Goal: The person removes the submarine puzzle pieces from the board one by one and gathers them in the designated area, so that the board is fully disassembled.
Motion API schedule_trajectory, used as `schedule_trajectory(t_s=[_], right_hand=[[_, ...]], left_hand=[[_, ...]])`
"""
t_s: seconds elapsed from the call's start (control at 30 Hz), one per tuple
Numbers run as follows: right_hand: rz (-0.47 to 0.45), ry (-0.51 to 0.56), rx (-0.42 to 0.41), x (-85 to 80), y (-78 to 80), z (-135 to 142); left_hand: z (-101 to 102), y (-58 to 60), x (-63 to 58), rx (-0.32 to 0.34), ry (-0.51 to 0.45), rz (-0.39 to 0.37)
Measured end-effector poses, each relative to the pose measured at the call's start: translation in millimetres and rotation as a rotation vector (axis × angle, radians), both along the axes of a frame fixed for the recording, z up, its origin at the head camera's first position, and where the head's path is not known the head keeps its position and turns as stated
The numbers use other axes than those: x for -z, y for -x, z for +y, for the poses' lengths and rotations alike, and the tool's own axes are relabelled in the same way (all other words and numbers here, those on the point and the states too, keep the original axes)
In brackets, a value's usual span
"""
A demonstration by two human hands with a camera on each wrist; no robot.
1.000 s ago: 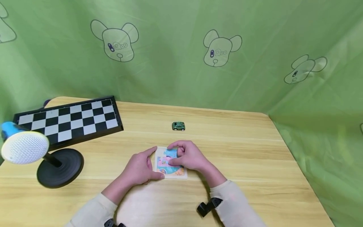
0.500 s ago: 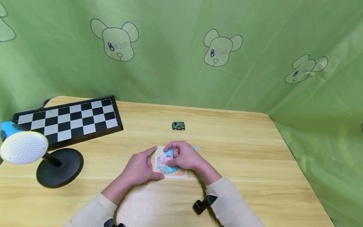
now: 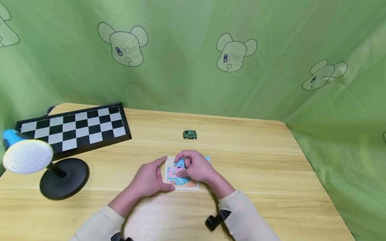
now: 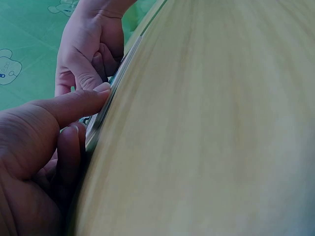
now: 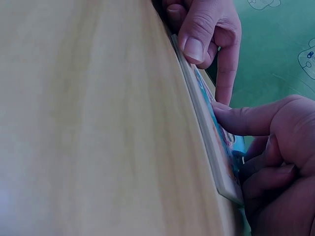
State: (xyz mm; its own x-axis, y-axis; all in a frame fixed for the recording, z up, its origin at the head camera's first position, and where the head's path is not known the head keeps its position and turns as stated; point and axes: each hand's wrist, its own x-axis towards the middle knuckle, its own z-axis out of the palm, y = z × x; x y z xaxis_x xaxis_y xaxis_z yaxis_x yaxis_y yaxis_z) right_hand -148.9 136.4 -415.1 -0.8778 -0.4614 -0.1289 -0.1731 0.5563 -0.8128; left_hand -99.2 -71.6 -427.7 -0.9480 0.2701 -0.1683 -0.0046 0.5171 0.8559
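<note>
A small jigsaw puzzle (image 3: 188,188) with a pale frame and a pink and blue picture lies flat on the table. My left hand (image 3: 147,179) grips its left side, forefinger at the upper corner and thumb on the lower edge. Over the puzzle's right half, my right hand (image 3: 197,166) pinches a blue puzzle piece (image 3: 180,163) between thumb and forefinger, against the picture. That hand hides part of the picture. Just beyond its wrist shows another blue piece (image 3: 208,159), partly covered. The right wrist view catches the puzzle edge-on, with the right thumb (image 5: 241,120) touching its face.
Behind the puzzle stands a green toy car (image 3: 190,135). A black and white chessboard (image 3: 87,142) lies at the back left. In front of it is a round black stand (image 3: 64,179) bearing a blue and white paddle-like head (image 3: 27,156).
My right hand has shifted slightly left across the puzzle, and the blue piece beyond its wrist has come into sight. The left hand stays in place.
</note>
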Motion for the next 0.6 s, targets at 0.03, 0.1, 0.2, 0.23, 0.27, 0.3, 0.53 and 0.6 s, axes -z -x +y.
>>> schedule_trajectory(t_s=[0.03,0.1,0.2,0.23,0.27,0.3,0.53,0.6], right_hand=[[0.012,0.005,0.0,0.1,-0.6,0.7],[0.023,0.016,0.008,-1.8,-2.3,2.4],[0.021,0.017,0.033,-8.0,-4.6,4.4],[0.021,0.004,0.048,-10.5,-5.0,5.7],[0.019,-0.01,0.063,-13.1,-5.4,7.1],[0.017,-0.026,0.075,-15.2,-5.2,8.6],[0.031,-0.127,0.06,-13.4,1.7,18.1],[0.033,-0.138,0.052,-11.7,2.6,18.9]], left_hand=[[0.4,-0.1,0.0,0.0,0.002,0.002],[1.1,-0.1,0.1,0.001,0.004,0.003],[0.8,-0.2,0.5,0.0,0.004,0.005],[0.8,-0.2,0.8,0.002,0.005,0.006],[0.8,-0.2,0.9,0.003,0.004,0.008],[0.8,-0.1,1.0,0.004,0.004,0.01],[0.3,0.1,1.0,0.005,0.012,0.016],[0.3,0.1,1.0,0.006,0.009,0.016]])
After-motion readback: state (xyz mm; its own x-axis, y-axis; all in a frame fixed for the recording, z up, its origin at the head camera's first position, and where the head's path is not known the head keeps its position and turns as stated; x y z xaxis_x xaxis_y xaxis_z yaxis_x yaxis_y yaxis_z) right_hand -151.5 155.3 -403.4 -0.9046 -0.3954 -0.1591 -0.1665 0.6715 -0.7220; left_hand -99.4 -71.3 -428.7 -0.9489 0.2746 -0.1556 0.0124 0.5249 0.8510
